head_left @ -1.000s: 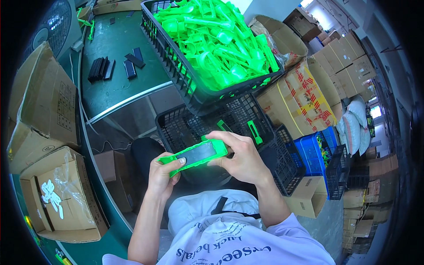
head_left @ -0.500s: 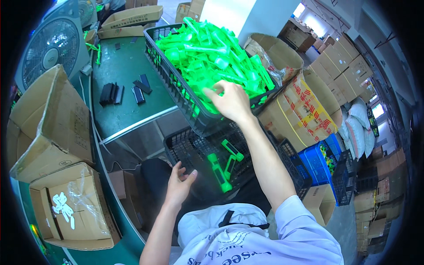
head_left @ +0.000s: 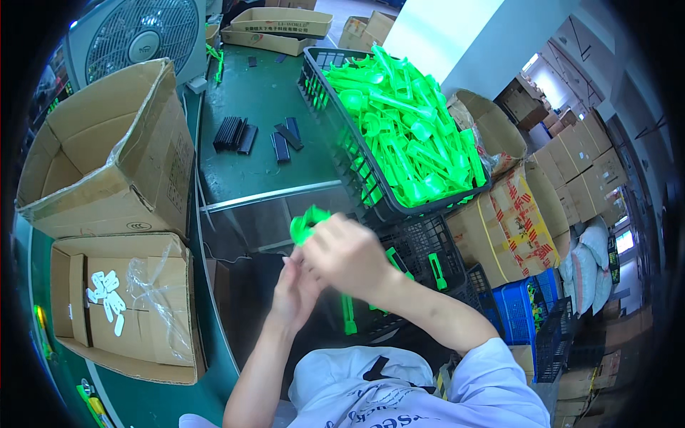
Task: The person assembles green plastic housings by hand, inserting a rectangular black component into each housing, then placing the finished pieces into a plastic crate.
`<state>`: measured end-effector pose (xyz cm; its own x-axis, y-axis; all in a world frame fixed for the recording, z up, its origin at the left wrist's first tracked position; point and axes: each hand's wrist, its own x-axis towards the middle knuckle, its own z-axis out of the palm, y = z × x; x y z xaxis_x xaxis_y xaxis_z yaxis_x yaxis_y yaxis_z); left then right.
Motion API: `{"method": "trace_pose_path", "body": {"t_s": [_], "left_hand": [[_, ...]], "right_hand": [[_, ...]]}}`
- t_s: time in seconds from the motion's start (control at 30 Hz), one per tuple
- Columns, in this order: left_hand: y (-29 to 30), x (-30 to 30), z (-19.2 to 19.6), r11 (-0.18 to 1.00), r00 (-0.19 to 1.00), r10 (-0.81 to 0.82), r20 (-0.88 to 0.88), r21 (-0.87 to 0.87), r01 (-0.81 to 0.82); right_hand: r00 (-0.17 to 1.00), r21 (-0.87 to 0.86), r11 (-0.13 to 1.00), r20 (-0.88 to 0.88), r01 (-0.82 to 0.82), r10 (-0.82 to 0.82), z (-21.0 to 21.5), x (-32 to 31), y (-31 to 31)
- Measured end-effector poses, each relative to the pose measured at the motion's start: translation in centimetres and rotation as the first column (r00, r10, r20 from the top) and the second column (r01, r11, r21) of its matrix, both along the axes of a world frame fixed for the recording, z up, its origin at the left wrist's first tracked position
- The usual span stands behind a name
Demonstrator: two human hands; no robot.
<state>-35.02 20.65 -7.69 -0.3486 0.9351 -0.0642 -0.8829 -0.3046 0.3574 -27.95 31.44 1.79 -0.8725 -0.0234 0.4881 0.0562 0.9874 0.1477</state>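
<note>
Head view is showing the person's own two hands meeting just above the lap, the right hand (head_left: 349, 253) lying over the left hand (head_left: 296, 289) and touching it. Both are closing together on a bright green part (head_left: 308, 221), whose upper end is sticking out above the fingers; how much of it is running down inside the grip is hidden. Just beyond the hands, a low black crate (head_left: 421, 246) is sitting with a few green pieces (head_left: 435, 271) lying in it. To the left, an open box (head_left: 121, 307) is holding white parts (head_left: 107, 296) under loose plastic film, and a second, taller box (head_left: 107, 153) is standing behind it. Farther off, a full crate (head_left: 335, 135) heaped with green parts is resting on the edge of the green tabletop (head_left: 264, 114), near small black strips (head_left: 235, 134). A fan (head_left: 135, 36) is standing at the far left corner.
</note>
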Motion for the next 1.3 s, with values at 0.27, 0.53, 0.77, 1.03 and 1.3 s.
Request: {"method": "trace_pose_path", "body": {"t_s": [0.27,0.53,0.77,1.03,1.3], "left_hand": [[0.4,-2.4,-4.1,0.845,0.985,0.166,-0.054,-0.507,-0.17],[0.5,-1.3,-3.1,0.838,0.998,-0.023,-0.061,-0.546,-0.014],[0.6,-0.9,-2.4,0.828,0.995,-0.085,-0.046,-0.559,0.045],[1.3,0.1,-2.4,0.837,0.985,-0.121,-0.123,-0.546,0.035],[0.6,-0.6,-3.5,0.787,0.922,-0.082,-0.379,-0.593,-0.173]], "right_hand": [[0.95,-0.607,0.762,0.311,0.227,-0.035,0.2,-8.7,5.4],[0.704,-0.452,0.543,0.391,0.708,-0.593,-9.6,-20.2,19.2],[0.717,-0.753,0.111,0.555,0.649,-0.422,-13.1,-20.5,23.5],[0.753,-0.793,0.185,0.435,0.58,-0.494,-12.9,-16.4,24.4],[0.969,-0.998,0.058,0.015,0.031,-0.248,-6.1,-6.7,8.7]]}}
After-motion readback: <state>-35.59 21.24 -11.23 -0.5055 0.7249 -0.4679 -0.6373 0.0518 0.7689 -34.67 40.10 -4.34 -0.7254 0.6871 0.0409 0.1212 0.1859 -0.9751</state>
